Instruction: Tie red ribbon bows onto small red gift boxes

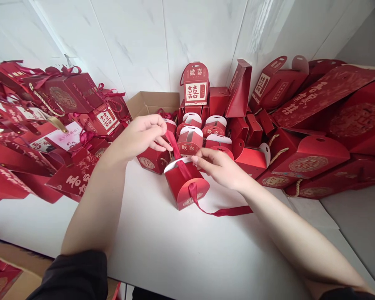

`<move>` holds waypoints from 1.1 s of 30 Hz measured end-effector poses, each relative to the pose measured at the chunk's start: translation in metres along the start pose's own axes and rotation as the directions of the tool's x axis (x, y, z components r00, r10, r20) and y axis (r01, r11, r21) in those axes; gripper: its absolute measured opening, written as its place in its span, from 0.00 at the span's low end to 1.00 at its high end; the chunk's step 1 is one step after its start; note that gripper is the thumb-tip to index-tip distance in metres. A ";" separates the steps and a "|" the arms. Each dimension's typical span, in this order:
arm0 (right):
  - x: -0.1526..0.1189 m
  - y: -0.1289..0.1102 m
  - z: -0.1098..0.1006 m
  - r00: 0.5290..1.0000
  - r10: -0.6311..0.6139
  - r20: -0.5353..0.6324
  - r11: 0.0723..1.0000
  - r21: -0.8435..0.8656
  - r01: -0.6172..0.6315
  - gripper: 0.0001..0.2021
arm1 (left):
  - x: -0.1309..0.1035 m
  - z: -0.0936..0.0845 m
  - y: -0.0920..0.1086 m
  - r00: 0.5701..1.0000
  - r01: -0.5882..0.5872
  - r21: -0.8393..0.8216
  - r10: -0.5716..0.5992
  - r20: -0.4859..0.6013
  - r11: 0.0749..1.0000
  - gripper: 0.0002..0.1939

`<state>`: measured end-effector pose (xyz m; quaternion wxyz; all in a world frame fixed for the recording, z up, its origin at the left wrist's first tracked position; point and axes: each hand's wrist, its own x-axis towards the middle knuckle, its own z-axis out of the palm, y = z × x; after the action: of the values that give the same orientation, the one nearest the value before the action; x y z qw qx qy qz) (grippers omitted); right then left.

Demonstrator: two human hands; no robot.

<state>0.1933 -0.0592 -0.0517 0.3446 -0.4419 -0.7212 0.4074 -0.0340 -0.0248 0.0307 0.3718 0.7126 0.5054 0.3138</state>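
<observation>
A small red gift box point(176, 179) with rounded flaps and a gold emblem stands on the white table in front of me. A dark red ribbon point(183, 168) runs across its top and through the near flap, and its loose tail curves off to the right on the table. My left hand point(148, 135) is above the far side of the box, fingers pinching the far end of the ribbon. My right hand point(217, 164) is at the box's right far edge, with thumb and forefinger closed on the white-lined far flap point(187, 160).
Several small red boxes point(190, 141) stand close behind, with a cardboard carton point(153, 102) at the wall. Finished-looking ribboned boxes point(71, 93) are heaped on the left. Larger red boxes point(311, 156) are stacked on the right. An open carton point(21, 262) sits below the table's left edge.
</observation>
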 end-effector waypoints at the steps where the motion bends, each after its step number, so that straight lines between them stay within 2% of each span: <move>1: -0.003 -0.004 -0.006 1.000 -0.016 -0.014 0.999 -0.037 0.015 0.21 | -0.001 -0.003 0.001 0.999 -0.004 -0.017 0.003 -0.042 1.000 0.03; 2: -0.006 -0.008 -0.012 1.000 -0.023 -0.002 0.997 -0.072 0.023 0.21 | -0.002 -0.006 0.003 0.997 -0.014 -0.031 0.012 -0.081 0.999 0.03; 4: -0.014 -0.015 -0.023 0.993 -0.006 0.115 0.992 -0.127 0.020 0.22 | -0.005 -0.012 0.005 0.988 -0.057 -0.064 0.047 -0.150 0.996 0.04; 8: -0.026 -0.026 -0.035 0.914 0.074 0.399 0.948 -0.312 0.059 0.18 | -0.009 -0.023 0.007 0.955 -0.195 -0.168 0.148 -0.259 0.966 0.04; 10: -0.027 -0.026 -0.035 0.881 0.121 0.458 0.903 -0.419 0.095 0.16 | -0.010 -0.026 0.008 0.931 -0.262 -0.216 0.187 -0.313 0.941 0.04; 13: -0.021 -0.020 -0.032 0.861 0.190 0.472 0.872 -0.484 0.073 0.13 | -0.012 -0.029 0.010 0.915 -0.314 -0.281 0.209 -0.346 0.907 0.04; 17: -0.005 0.002 -0.032 0.824 0.213 0.525 0.921 -0.390 0.011 0.12 | -0.016 -0.030 0.015 0.922 -0.319 -0.355 0.201 -0.331 0.879 0.05; 20: 0.006 0.021 -0.031 0.789 0.213 0.577 0.964 -0.255 -0.074 0.18 | -0.018 -0.031 0.017 0.924 -0.328 -0.385 0.207 -0.321 0.863 0.06; 22: 0.012 0.031 -0.031 0.744 0.203 0.637 0.979 -0.138 -0.148 0.19 | -0.019 -0.033 0.016 0.921 -0.343 -0.389 0.225 -0.318 0.855 0.06; 24: 0.015 0.037 -0.031 0.703 0.169 0.690 0.983 -0.071 -0.167 0.18 | -0.020 -0.036 0.014 0.912 -0.373 -0.390 0.256 -0.320 0.842 0.07; 26: 0.015 0.036 -0.035 0.713 0.135 0.688 0.991 -0.077 -0.113 0.18 | -0.021 -0.038 0.012 0.896 -0.413 -0.390 0.291 -0.334 0.823 0.08; 29: 0.010 0.027 -0.048 0.792 0.096 0.603 0.994 -0.105 -0.040 0.19 | -0.022 -0.040 0.012 0.874 -0.458 -0.392 0.324 -0.363 0.797 0.11; 33: -0.002 0.010 -0.069 0.856 0.099 0.507 0.995 -0.038 -0.093 0.19 | -0.024 -0.038 0.014 0.840 -0.515 -0.377 0.366 -0.401 0.770 0.12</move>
<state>0.2567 -0.0387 -0.0315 0.1188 -0.3564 -0.7660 0.5217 -0.0648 -0.0426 0.0610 0.3657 0.6426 0.2809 0.6119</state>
